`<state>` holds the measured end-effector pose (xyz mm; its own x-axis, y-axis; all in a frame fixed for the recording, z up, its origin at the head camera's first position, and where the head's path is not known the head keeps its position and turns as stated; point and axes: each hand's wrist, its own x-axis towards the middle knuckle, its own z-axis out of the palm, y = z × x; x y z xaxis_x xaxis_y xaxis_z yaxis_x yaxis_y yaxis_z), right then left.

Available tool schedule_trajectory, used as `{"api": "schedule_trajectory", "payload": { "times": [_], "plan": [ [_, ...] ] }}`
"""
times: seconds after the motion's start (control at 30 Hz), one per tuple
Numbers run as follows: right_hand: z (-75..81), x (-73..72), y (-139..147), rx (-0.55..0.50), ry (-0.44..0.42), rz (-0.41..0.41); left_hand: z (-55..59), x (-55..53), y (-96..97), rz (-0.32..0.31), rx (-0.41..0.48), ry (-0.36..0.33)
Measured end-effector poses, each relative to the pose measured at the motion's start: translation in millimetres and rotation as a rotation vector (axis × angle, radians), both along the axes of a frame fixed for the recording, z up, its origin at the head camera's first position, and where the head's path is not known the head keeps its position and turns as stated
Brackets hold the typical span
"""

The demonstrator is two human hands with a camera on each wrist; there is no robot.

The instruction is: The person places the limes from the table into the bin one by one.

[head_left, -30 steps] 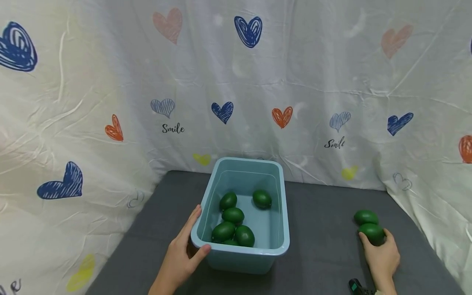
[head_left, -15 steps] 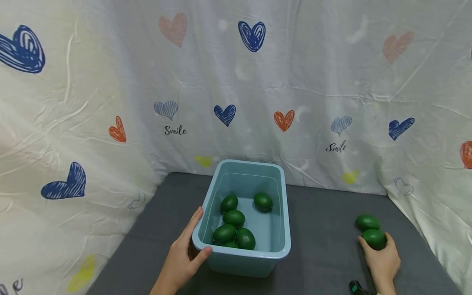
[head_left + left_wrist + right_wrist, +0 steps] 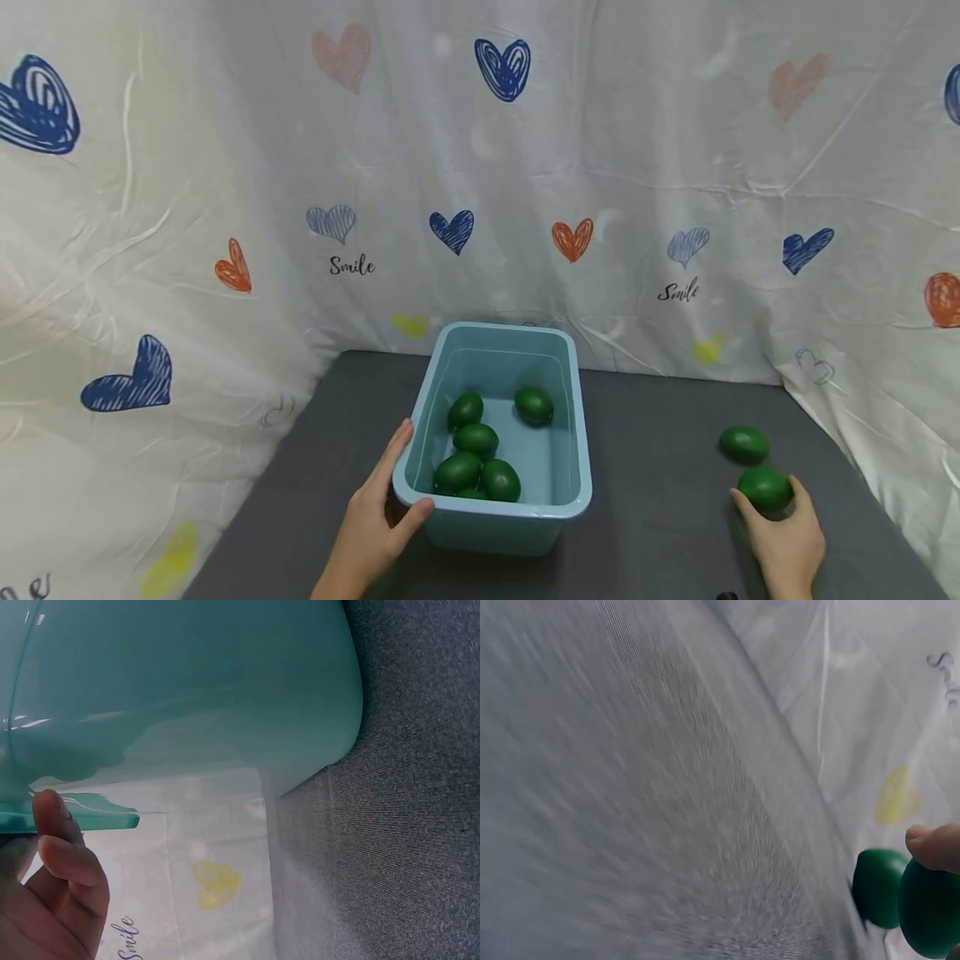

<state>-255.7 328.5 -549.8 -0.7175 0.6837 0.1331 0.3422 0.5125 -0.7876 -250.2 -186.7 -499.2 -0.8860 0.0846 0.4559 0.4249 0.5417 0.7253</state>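
Observation:
A light blue plastic bin [image 3: 525, 533] stands on the dark cloth with several green limes [image 3: 476, 440] inside. My left hand [image 3: 371, 521] grips its near left corner, thumb at the front rim and fingers along the left side. In the left wrist view, the curled fingers [image 3: 71, 862] are at the bin's rim. Off to the right, my right hand [image 3: 787, 533] pinches a lime [image 3: 765, 489] between thumb and fingers. Another lime [image 3: 744, 446] lies just beyond it on the cloth. The right wrist view catches the held lime [image 3: 930, 911] and a fingertip at its edge.
Dark grey cloth [image 3: 652, 467] covers the table between the bin and the right hand. A white curtain [image 3: 630, 167] printed with hearts hangs behind the table and along both sides. A small black object [image 3: 726, 596] shows at the bottom edge near the right wrist.
The right hand has drawn the lime slightly nearer and to the right, so a gap now separates it from the other lime. The left hand and the bin stay as they were.

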Motion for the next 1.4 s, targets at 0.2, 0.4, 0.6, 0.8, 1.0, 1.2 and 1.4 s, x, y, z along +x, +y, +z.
{"api": "schedule_trajectory", "payload": {
  "times": [0.2,0.4,0.6,0.8,1.0,1.2,1.4],
  "plan": [
    [5.4,13.3,-14.5,-0.003,0.012,-0.023,-1.0,1.0,-0.7,0.0,0.012,-0.006],
    [11.5,18.9,-31.8,0.062,0.066,-0.048,-2.0,1.8,-1.6,0.028,0.017,-0.019],
    [24.8,16.2,-45.9,0.065,0.11,-0.029,-3.3,-2.7,0.2,-0.002,0.087,-0.037],
    [41.7,4.8,-66.6,0.089,0.231,0.045,-4.8,-3.1,-1.1,-0.007,0.092,-0.023],
    [53.9,-3.5,-89.7,0.098,0.328,0.11,-5.7,-2.4,-0.9,-0.027,0.091,-0.014],
    [60.3,-5.3,-108.6,0.064,0.358,0.149,-5.0,-0.2,1.0,-0.007,0.06,-0.01],
    [66.9,-4.3,-124.4,0.023,0.389,0.173,-3.5,0.1,2.7,0.016,0.033,-0.019]
  ]
}}
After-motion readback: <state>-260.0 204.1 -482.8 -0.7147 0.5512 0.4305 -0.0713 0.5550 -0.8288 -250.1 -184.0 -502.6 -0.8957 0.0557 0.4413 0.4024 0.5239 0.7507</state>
